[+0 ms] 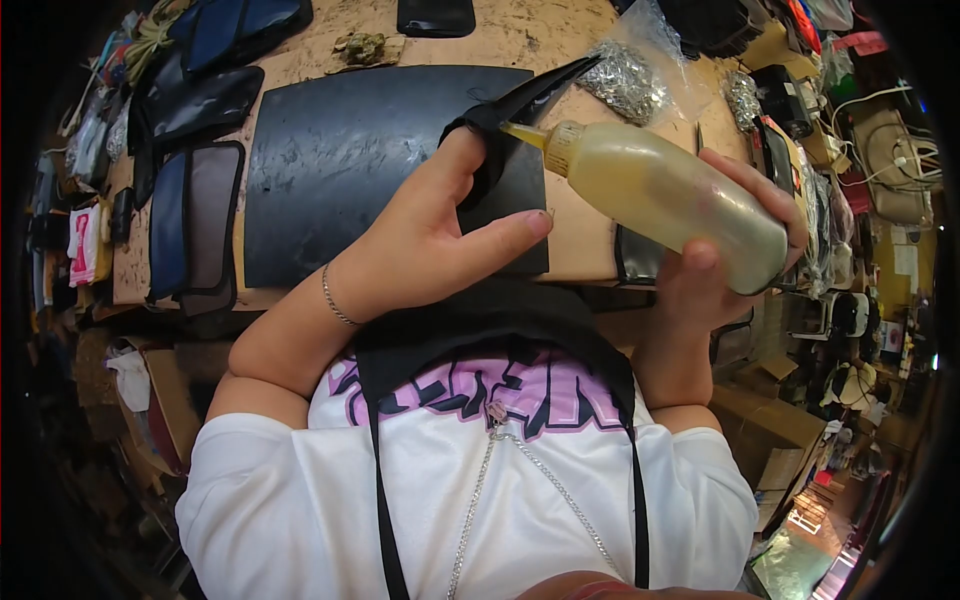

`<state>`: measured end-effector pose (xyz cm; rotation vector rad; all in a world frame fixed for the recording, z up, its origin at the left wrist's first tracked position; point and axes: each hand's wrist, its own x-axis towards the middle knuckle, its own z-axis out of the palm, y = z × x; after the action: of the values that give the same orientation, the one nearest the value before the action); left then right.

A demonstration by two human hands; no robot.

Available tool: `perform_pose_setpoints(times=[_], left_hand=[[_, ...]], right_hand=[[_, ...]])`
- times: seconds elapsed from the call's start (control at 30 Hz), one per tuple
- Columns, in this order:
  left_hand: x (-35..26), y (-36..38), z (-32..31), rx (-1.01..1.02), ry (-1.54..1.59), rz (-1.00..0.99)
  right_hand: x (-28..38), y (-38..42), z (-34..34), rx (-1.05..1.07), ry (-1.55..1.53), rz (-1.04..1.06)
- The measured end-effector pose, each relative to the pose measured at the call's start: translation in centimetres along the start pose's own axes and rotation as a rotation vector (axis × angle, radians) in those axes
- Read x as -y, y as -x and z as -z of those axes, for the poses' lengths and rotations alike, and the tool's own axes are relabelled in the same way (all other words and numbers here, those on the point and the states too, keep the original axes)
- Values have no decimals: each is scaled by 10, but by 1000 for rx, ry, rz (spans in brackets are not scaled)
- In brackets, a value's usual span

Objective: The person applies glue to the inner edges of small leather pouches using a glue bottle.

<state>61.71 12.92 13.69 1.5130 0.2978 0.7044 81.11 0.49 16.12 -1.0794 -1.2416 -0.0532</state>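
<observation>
My right hand (720, 235) is wrapped around a squeeze bottle (670, 185), translucent and filled with something yellowish. The bottle lies tilted, its yellow nozzle (525, 133) pointing left. Right at the nozzle tip is a folded black strip of material (530, 105), which my left hand (425, 225) holds from below. The left thumb stretches out to the right, away from the strip, while the other fingers are mostly hidden behind it. A large black sheet (350, 170) lies flat on the wooden table (590, 240) beneath my left hand.
Blue and black pouches (195, 215) lie at the table's left side. A clear plastic bag of small metal parts (630, 85) rests at the back right. Near the far edge are a brownish lump (360, 48) and another black piece (436, 15). Clutter crowds the right side.
</observation>
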Motion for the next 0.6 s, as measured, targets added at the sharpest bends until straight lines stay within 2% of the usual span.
perform_pose_setpoints(times=[0.23,0.33,0.5,0.6], left_hand=[[-11,5,6,41,-65,169],[-1,3,2,26,33,-1],[-1,3,3,42,31,-30],[4,2,4,22,56,-30]], right_hand=[[-6,0,-13,12,2,47],[-10,-2,-17,-82,37,43],[-4,4,-15,20,27,52],[-10,1,-13,-1,34,93]])
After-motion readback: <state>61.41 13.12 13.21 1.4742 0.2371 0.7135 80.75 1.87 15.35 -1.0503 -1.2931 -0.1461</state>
